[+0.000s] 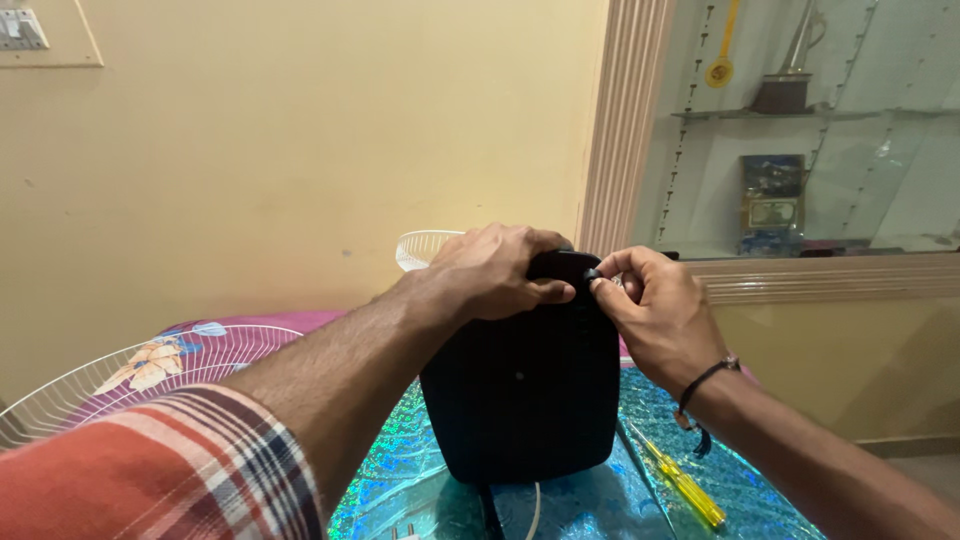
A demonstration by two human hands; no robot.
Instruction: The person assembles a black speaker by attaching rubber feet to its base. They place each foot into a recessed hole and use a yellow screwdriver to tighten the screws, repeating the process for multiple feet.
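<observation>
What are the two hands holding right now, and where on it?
The left hand clasps the top of the upright black fan motor housing. The right hand pinches a small black knob at the housing's top edge.

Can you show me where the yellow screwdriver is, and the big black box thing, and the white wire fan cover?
yellow screwdriver [688, 488], head view, on the middle of its handle.
black housing [525, 395], head view, on its broad dark back.
white wire fan guard [120, 375], head view, on its wire spokes at left.
</observation>
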